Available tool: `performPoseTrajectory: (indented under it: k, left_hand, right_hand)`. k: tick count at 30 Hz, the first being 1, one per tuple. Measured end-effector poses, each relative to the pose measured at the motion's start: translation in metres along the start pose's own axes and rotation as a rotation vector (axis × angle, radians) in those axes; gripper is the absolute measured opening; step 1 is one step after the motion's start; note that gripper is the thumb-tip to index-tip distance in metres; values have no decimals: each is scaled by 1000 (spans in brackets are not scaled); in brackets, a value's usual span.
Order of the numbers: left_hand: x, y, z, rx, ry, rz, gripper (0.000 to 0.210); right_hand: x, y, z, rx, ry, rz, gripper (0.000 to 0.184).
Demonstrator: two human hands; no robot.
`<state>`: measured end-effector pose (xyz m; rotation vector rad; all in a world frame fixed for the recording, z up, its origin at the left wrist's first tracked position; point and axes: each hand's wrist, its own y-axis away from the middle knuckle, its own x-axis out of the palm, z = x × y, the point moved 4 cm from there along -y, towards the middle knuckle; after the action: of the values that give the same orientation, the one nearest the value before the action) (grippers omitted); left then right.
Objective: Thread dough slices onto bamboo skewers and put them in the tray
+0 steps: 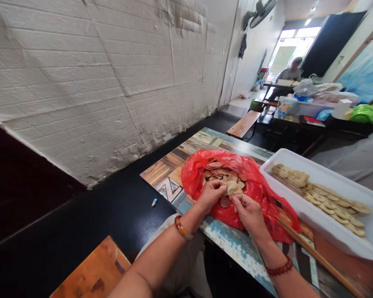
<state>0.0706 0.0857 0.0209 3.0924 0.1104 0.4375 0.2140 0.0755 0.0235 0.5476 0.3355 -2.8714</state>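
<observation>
A red plastic bag (194,165) lies spread on the table, its mouth wide around many thin, pale and pinkish food slices (217,170). Over this pile my left hand (213,193) pinches a pale round food slice (232,187) between thumb and fingers. Just to the right, my right hand (247,209) is closed, fingertips pressed together at the lower edge of that slice. A thin stick seems to run back from it under the wrist, though most is hidden. A bundle of thin wooden skewers (317,250) lies partly beneath the bag, right of my right hand.
A white plastic tub (269,171) at the right holds rows of skewered slices (332,203). The patterned table (170,165) bears bag and tub. An orange stool (93,269) stands lower left; a bench (244,124) lies beyond. A person (290,74) sits at a far table.
</observation>
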Motion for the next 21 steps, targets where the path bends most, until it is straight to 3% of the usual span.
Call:
performPoseTrajectory:
  k: [8, 15, 21]
  left_hand:
    - [2, 2, -4, 41, -77, 5, 24]
    - [1, 0, 4, -63, 159, 30, 39]
    - [6, 3, 3, -82, 180, 154, 35]
  right_hand:
    - [0, 2, 3, 105, -126, -11, 35]
    - [8, 2, -3, 210, -394, 22, 39]
    - [11, 3, 1, 194, -391, 60, 37]
